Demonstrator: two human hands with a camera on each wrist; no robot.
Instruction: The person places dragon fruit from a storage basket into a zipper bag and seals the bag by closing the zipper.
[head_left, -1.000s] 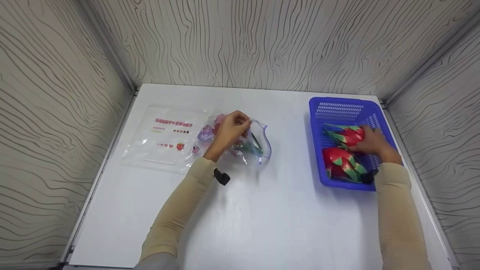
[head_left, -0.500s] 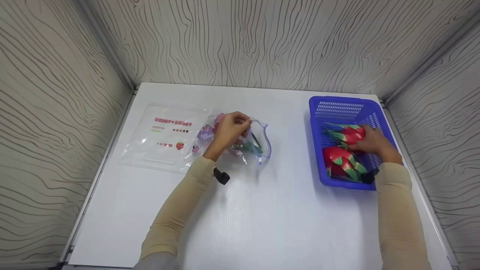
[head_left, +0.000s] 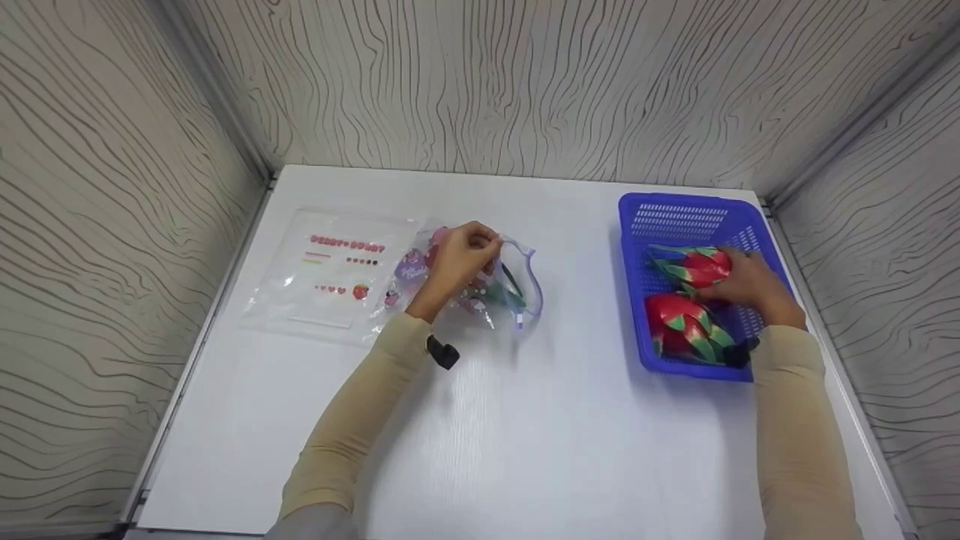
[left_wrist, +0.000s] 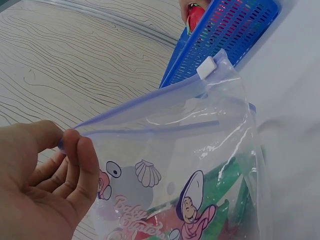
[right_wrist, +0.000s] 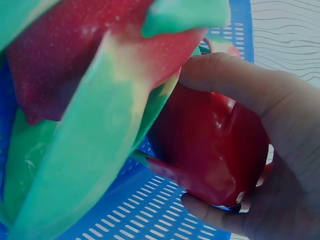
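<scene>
My left hand (head_left: 459, 259) pinches the lavender top edge of a clear zip bag (left_wrist: 150, 107), whose mouth gapes and whose white slider sits at the far corner. Inside the bag something red and green shows, partly hidden by cartoon prints. Over on the right, my right hand (head_left: 752, 283) reaches into a blue basket (head_left: 636, 330) and grips a red dragon fruit (right_wrist: 210, 145) with green-tipped scales, thumb on one side and fingers round the other. A second dragon fruit (head_left: 679, 324) lies nearer the front of the basket.
Flat on the white table (head_left: 510, 435) at the left lies another clear bag (head_left: 322, 281) with pink lettering and a strawberry print. Wood-patterned panels (head_left: 480, 90) enclose the table at the back and both sides.
</scene>
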